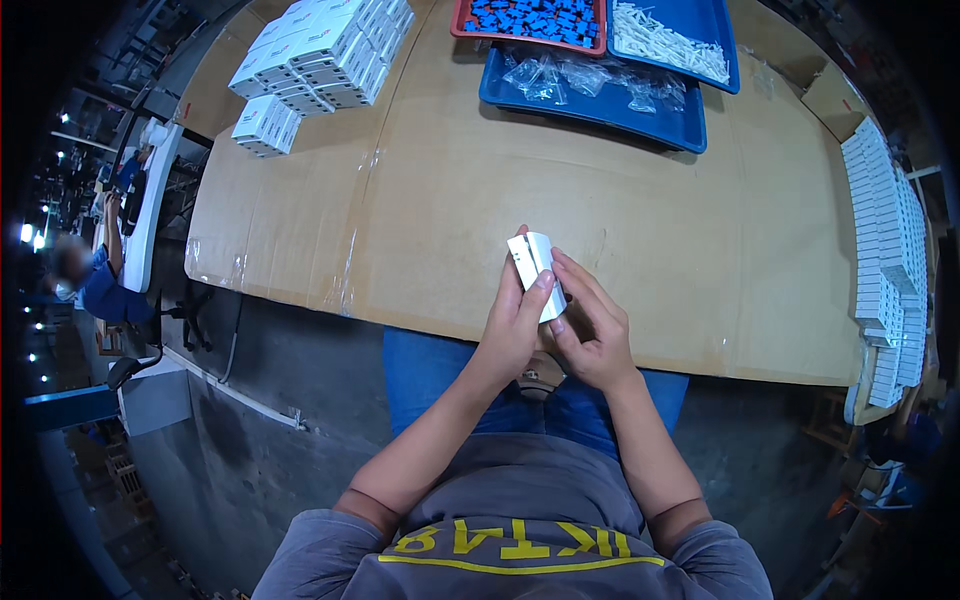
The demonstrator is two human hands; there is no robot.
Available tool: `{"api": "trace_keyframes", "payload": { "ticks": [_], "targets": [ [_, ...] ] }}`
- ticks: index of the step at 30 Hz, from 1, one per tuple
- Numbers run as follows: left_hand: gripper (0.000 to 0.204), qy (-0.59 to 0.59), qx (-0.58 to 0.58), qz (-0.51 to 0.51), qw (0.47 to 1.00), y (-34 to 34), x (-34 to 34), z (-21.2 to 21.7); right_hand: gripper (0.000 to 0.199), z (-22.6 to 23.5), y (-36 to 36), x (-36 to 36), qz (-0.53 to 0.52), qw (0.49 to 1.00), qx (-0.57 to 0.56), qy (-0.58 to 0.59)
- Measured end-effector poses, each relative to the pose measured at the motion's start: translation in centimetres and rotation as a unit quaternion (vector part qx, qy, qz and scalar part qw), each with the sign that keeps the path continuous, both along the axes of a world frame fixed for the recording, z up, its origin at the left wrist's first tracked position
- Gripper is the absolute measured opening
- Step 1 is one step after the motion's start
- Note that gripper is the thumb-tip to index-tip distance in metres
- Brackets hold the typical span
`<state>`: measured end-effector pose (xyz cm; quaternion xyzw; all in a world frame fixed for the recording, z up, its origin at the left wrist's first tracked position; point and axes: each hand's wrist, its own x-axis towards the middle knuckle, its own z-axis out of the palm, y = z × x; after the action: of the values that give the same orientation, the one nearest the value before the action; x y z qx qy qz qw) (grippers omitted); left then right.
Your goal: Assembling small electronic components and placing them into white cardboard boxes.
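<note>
Up at the far edge of the cardboard-covered table [420, 220] there's a red tray [458, 22] full of small blue parts [530, 18], a blue tray [722, 40] holding a pile of thin white pieces [665, 40], and a second blue tray [600, 105] with little clear plastic bags [585, 75] scattered in it. White boxes [320, 45] are stacked at the far left corner, and more rows of them [885, 230] run down the right side. The thing being handled is a small white box [535, 268], narrow and rectangular, held upright just above the near edge of the table, over the person's lap. The left hand [512, 325] wraps it from the left with the thumb pressed on its front face, fingers closed around it. The right hand [590, 335] grips the lower right side, fingers curled in against the box, so both hands are clamped on it.
</note>
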<state>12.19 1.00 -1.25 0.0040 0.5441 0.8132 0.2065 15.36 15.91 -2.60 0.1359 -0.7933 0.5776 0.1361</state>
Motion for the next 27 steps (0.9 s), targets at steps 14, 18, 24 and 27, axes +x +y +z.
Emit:
{"api": "trace_keyframes", "payload": {
  "ticks": [14,18,24,27],
  "targets": [
    [0.058,0.027,-0.048,0.052,0.997,2.3,1.3,-0.7,0.044,-1.7,-1.0,0.5,-0.098,0.986,0.090,0.104],
    [0.059,0.009,-0.058,0.085,0.995,2.4,1.3,-1.3,0.040,-2.0,-1.5,0.5,-0.093,0.982,0.123,0.105],
    [0.058,-0.016,-0.041,0.093,0.995,2.3,1.4,-1.9,0.038,-2.4,-1.7,0.5,-0.090,0.981,0.125,0.116],
    [0.057,-0.038,-0.015,0.075,0.996,2.1,1.3,-2.1,0.038,-2.9,-1.4,0.7,-0.087,0.984,0.119,0.096]
  ]
}}
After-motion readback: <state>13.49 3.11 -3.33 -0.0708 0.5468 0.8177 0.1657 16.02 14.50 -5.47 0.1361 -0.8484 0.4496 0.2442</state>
